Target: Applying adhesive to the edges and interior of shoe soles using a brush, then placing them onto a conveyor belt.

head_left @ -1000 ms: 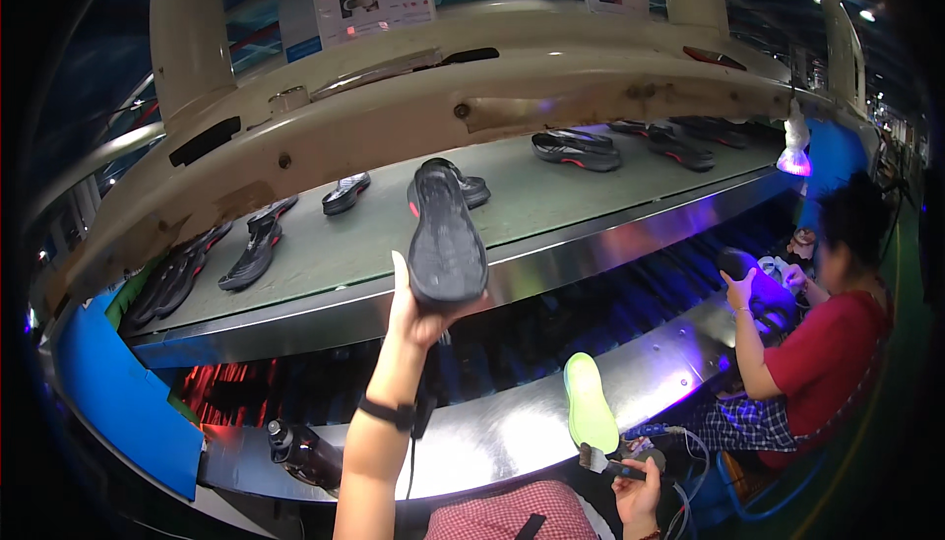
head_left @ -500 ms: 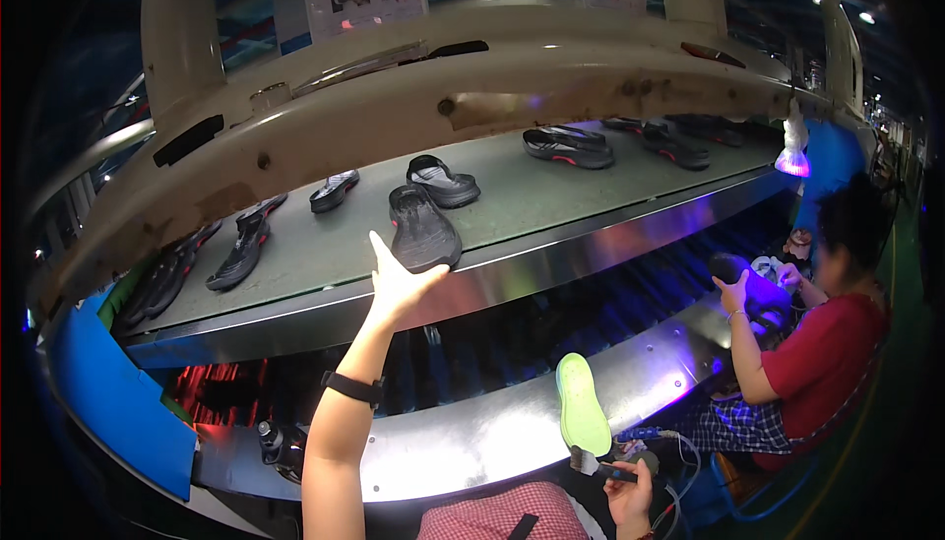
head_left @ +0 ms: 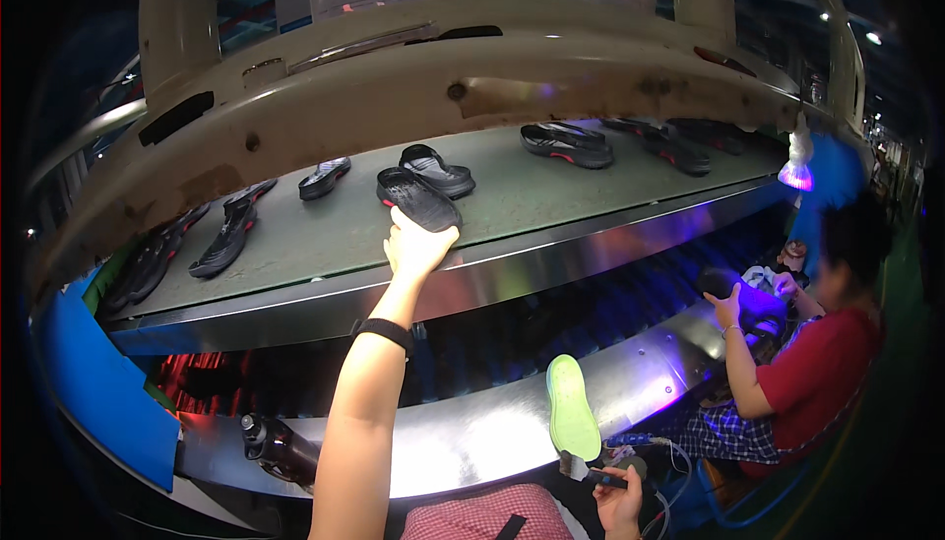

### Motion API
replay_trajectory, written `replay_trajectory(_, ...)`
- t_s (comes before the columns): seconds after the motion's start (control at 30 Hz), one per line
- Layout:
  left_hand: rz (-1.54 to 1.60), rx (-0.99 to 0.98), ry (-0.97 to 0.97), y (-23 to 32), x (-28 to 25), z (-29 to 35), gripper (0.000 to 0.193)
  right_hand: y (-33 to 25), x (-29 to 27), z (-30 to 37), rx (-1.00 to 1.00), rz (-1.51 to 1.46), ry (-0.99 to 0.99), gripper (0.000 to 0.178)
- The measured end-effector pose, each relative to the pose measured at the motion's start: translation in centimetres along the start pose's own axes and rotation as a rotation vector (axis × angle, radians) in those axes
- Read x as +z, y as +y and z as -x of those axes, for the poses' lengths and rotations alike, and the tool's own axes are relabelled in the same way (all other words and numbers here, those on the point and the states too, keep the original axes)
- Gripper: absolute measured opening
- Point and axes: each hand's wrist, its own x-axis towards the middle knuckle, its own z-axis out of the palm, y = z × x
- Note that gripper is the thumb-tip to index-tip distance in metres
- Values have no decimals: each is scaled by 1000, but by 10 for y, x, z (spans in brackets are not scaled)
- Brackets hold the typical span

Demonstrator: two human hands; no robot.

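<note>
My left hand [head_left: 419,247] reaches up to the green belt, its fingers closed round the near end of a black shoe [head_left: 425,203] with a bit of red at its side. This shoe leans against another black and grey shoe [head_left: 445,178] behind it. Low on the right, my right hand [head_left: 620,503] grips the black handle of a flat brush [head_left: 581,471]. The brush's bristles are close to the lower end of a yellow-green shoe sole [head_left: 573,410], which rests on the shiny metal ledge.
More shoes stand on the conveyor belt [head_left: 340,215] to either side. A beige beam [head_left: 354,112] hangs over it. On the metal ledge [head_left: 443,446] stands a dark bottle [head_left: 281,451]. At the right, a co-worker in red [head_left: 825,358] handles a dark shoe under purple light.
My left hand has moved up and farther over the belt, and its spread fingers have closed on the black shoe. The shoe has shifted away and tilted. My right hand has moved slightly left and down.
</note>
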Motion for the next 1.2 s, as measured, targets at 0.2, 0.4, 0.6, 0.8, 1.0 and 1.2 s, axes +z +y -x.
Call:
replay_trajectory(0.2, 85, -61, 44, 2, 7, -11, 92, -14, 31, 16, 18, -54, -17, 29)
replay_trajectory(0.4, 91, -71, 16, -4, 12, -19, 94, 2, 19, 2, 115, -77, -23, 21)
replay_trajectory(0.6, 115, -86, -15, -5, 13, -20, 93, 13, 20, -3, 115, -52, -68, 21)
replay_trajectory(0.8, 92, -65, -23, -7, 16, -24, 92, 15, 16, -14, 127, -155, 10, 20)
replay_trajectory(1.0, 73, -74, 7, -7, 18, -25, 93, 8, 27, -9, 124, -93, 30, 25)
replay_trajectory(1.2, 70, -91, 9, -3, 19, -22, 95, 11, 12, -14, 113, -71, -7, 25)
